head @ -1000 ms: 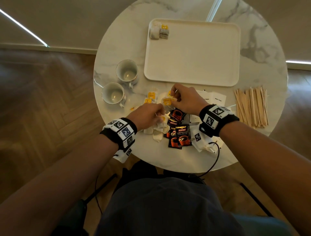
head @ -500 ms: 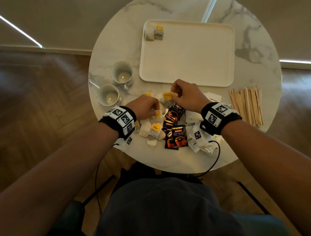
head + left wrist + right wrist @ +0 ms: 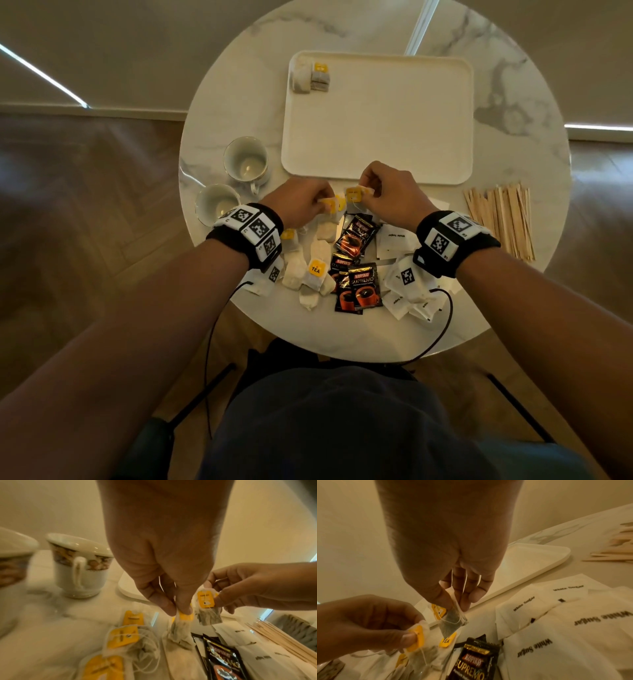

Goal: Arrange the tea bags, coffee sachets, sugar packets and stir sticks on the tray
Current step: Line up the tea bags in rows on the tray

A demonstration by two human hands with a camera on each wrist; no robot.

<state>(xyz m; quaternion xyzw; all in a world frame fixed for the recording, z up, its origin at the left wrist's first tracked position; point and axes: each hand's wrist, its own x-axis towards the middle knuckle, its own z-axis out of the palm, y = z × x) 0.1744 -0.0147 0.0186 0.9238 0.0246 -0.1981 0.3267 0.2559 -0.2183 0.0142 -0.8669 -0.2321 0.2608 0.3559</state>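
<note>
Just in front of the cream tray (image 3: 376, 164), each hand holds a tea bag off the table. My left hand (image 3: 305, 205) pinches one tea bag (image 3: 180, 630) by its yellow tag. My right hand (image 3: 383, 195) pinches another tea bag (image 3: 452, 620) at its top edge, its yellow tag (image 3: 354, 194) showing. More tea bags (image 3: 308, 270) lie loose below my left hand. Black coffee sachets (image 3: 359, 284) lie in the middle, white sugar packets (image 3: 407, 284) under my right wrist. Two tea bags (image 3: 311, 77) sit in the tray's far left corner. Stir sticks (image 3: 500, 219) lie to the right.
Two white teacups (image 3: 245, 161) (image 3: 215, 204) stand left of the tray, close to my left hand. The round marble table (image 3: 513, 102) has its front edge just behind the sachets. Wrist cables hang over that edge.
Both hands have lifted from the pile of tea bags, each with one bag, and now hold them side by side near the tray's front rim.
</note>
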